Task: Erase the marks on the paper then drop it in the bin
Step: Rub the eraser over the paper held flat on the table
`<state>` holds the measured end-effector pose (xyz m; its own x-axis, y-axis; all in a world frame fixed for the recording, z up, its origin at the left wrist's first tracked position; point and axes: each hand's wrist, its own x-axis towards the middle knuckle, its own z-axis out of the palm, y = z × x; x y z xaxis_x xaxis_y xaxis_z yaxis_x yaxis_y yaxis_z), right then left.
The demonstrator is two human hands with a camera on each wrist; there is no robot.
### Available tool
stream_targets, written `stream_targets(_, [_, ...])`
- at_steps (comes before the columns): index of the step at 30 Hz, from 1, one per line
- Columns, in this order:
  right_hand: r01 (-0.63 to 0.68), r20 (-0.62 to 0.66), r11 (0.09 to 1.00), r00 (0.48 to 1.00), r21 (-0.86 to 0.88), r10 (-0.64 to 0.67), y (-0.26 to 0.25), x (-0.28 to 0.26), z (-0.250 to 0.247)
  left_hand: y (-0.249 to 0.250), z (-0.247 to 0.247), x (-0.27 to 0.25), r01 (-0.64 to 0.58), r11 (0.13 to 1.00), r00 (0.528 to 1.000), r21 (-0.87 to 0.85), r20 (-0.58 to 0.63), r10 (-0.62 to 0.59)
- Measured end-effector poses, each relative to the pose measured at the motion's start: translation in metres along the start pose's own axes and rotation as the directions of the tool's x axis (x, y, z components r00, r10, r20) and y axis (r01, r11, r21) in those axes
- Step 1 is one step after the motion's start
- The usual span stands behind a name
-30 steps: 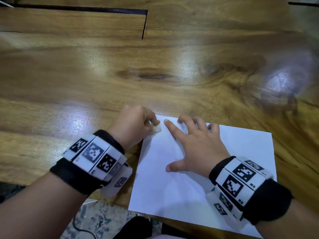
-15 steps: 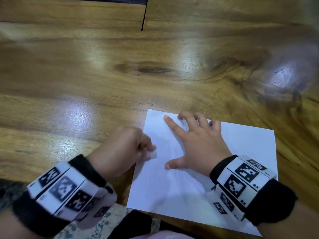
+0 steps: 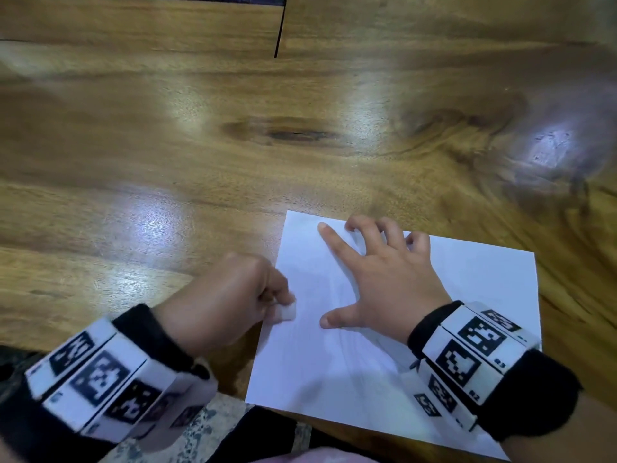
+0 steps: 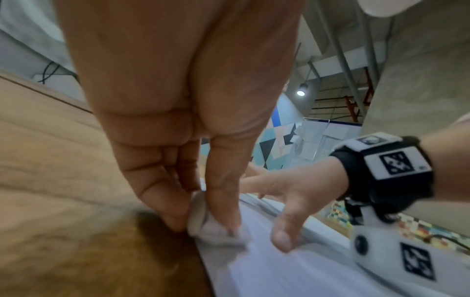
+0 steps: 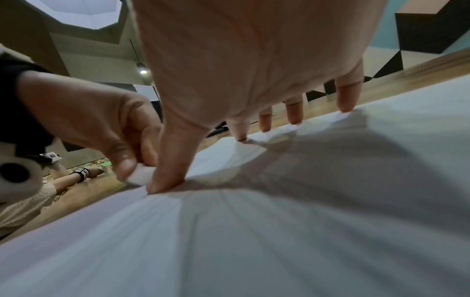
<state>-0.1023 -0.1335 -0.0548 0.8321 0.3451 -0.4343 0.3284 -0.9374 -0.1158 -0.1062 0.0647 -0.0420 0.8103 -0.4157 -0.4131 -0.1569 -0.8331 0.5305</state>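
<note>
A white sheet of paper (image 3: 350, 369) lies near the front edge of the wooden table (image 3: 167, 162); faint pencil lines show on it. My left hand (image 3: 277, 304) pinches a small white eraser (image 3: 287, 311) between thumb and fingers and presses it on the paper's left edge. In the left wrist view the eraser (image 4: 203, 219) sits against the paper (image 4: 292, 271). My right hand (image 3: 334, 279) lies spread on the sheet, fingertips and thumb pressing it flat. The right wrist view shows those fingertips (image 5: 346, 104) on the paper (image 5: 254, 231) and the eraser (image 5: 141, 176) beside my thumb. No bin is in view.
The table stretches wide and bare beyond the paper. A dark slot (image 3: 278, 31) cuts into the tabletop at the far edge. Speckled floor (image 3: 213, 426) shows under the table's near edge. Another person's arm (image 5: 73, 178) rests on a far table.
My left hand has drawn the eraser back toward me along the paper's left edge, from the top corner to mid-edge. The right hand has stayed pressed on the sheet.
</note>
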Motion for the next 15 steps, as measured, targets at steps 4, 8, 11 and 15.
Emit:
stream_targets(4, [-0.003, -0.002, 1.000, 1.000, -0.001, 0.003, -0.001, 0.001, 0.000, 0.004, -0.016, 0.029, 0.002, 1.000, 0.986, -0.017, -0.166, -0.004])
stream_targets(8, [-0.004, 0.002, 1.000, 1.000, -0.009, 0.004, -0.001, 0.001, 0.000, 0.006, -0.016, 0.040, 0.009, 1.000, 0.966, 0.028, -0.259, -0.001])
stream_targets(11, [-0.003, 0.005, 1.000, 1.000, -0.010, 0.003, 0.000, 0.000, 0.000, 0.004, 0.001, 0.007, -0.051, 0.999, 0.991, 0.006, -0.122, 0.052])
stream_targets(15, [-0.001, 0.005, 1.000, 1.000, -0.009, 0.001, 0.000, 0.001, 0.000, 0.002, 0.000, -0.003, -0.002, 1.000, 0.998, 0.005, 0.059, 0.002])
